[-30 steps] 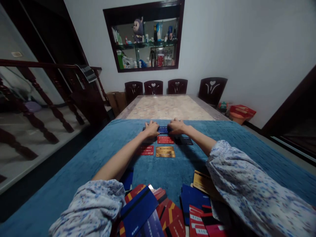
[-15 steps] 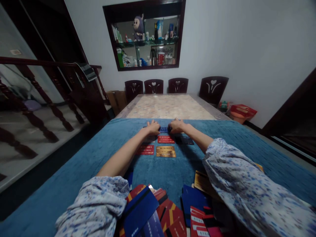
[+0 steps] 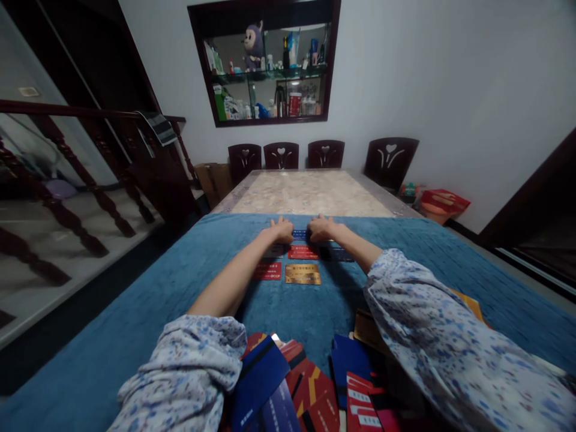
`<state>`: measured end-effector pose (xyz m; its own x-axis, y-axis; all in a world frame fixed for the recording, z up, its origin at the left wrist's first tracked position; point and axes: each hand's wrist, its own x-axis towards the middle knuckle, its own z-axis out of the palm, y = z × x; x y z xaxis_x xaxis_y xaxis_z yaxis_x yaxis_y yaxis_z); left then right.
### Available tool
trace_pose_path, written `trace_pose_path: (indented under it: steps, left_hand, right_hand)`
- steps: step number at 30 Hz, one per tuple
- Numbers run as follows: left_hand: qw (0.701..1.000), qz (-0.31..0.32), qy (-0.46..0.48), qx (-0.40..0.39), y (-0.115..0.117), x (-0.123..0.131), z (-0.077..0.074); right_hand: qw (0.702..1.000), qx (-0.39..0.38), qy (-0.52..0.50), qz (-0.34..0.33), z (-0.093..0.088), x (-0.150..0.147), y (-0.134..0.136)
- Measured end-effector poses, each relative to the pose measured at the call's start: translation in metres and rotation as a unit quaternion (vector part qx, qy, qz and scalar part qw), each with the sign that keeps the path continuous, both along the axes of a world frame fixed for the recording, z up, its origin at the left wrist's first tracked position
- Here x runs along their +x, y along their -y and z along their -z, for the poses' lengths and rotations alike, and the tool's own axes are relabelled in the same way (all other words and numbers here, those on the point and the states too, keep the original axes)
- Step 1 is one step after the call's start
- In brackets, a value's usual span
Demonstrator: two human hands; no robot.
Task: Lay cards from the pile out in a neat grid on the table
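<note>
My left hand (image 3: pixel 281 230) and my right hand (image 3: pixel 320 229) reach forward to the farthest row of cards, with their fingers bent down. Between them a blue card (image 3: pixel 299 235) lies flat, my fingers at its left and right ends. Nearer to me are a red card (image 3: pixel 303 252), a dark card (image 3: pixel 341 255) to its right and a pale card (image 3: pixel 273 251), partly under my left wrist. In the nearest row a gold card (image 3: pixel 303 274) lies beside another red card (image 3: pixel 269 272), whose left end my forearm hides. Fingertip contact is hard to see.
A blue cloth (image 3: pixel 171 306) covers the near table. Close to me lie a heap of red and blue cards (image 3: pixel 261 384) and a second pile (image 3: pixel 355 360), partly under my right sleeve. Beyond the cloth is the bare tabletop (image 3: pixel 306 189), with chairs (image 3: pixel 281 157) behind it.
My left hand has shifted slightly right, closer to the blue card's left end, and its fingers look more drawn together. My right hand stays nearly in place.
</note>
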<state>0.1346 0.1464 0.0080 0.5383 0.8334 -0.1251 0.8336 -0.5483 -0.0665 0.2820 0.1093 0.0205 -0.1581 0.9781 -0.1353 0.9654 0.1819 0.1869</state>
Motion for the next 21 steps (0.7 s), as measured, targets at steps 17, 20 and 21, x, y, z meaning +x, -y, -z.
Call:
trace_pose_path:
  steps: [17,20,21]
  left_hand:
    - [0.990,0.084,0.033,0.106,0.044,-0.030,-0.020]
    - [0.988,0.096,0.035,0.116,0.059,-0.040,-0.022]
    - [0.987,0.100,0.037,0.118,0.064,-0.044,-0.022]
  right_hand:
    - [0.996,0.045,0.038,-0.064,-0.017,0.004,0.027]
    - [0.994,0.060,0.035,-0.084,-0.020,0.004,0.037]
    - [0.993,0.062,0.034,-0.090,-0.021,0.003,0.041]
